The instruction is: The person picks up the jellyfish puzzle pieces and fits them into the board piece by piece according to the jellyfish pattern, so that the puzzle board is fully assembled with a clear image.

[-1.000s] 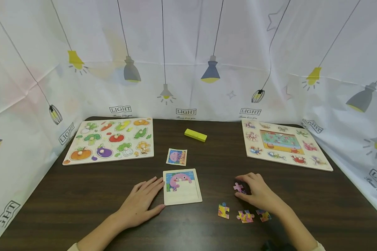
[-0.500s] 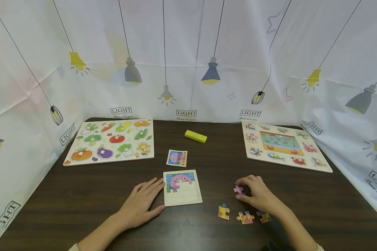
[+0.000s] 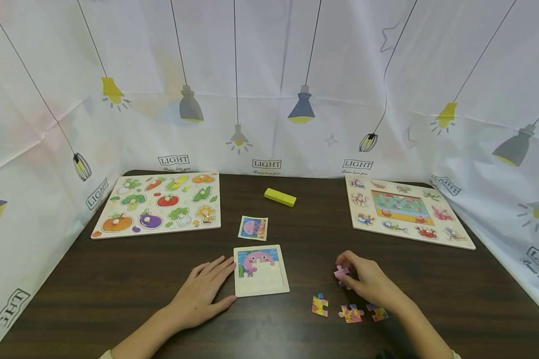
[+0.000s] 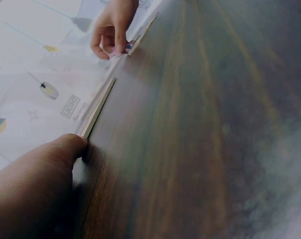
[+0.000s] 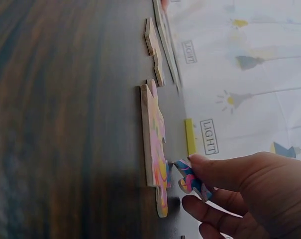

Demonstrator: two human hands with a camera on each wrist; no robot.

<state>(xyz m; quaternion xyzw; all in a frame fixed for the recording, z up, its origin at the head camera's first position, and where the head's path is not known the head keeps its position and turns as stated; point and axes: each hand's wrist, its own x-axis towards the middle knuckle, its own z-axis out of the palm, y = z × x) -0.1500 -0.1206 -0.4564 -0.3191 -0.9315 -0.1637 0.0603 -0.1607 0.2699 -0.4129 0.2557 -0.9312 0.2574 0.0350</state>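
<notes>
My left hand [image 3: 201, 295] lies on the table with its fingers straight, the fingertips and thumb touching the left edge of a square wooden puzzle tray [image 3: 262, 288]. The upper part of that tray shows a pink octopus picture made of fitted pieces; bare wood shows below. To the right, my right hand [image 3: 369, 280] pinches a pink jigsaw piece [image 3: 341, 272] between thumb and fingers. In the right wrist view the jigsaw piece [image 5: 191, 181] shows blue and yellow too, tilted close over the table. Several loose jigsaw pieces [image 3: 351, 314] lie in front of this hand.
A small octopus picture card [image 3: 253, 228] lies behind the tray, and a yellow block [image 3: 280, 197] farther back. A vegetable peg board [image 3: 215, 217] stands back left, a sea-animal board [image 3: 357, 199] back right. A printed curtain [image 3: 269, 75] closes off the far side.
The right hand has turned the pinched jigsaw piece a little, its fingers shifting round it. My left hand stays against the tray. The head view has tilted slightly upward.
</notes>
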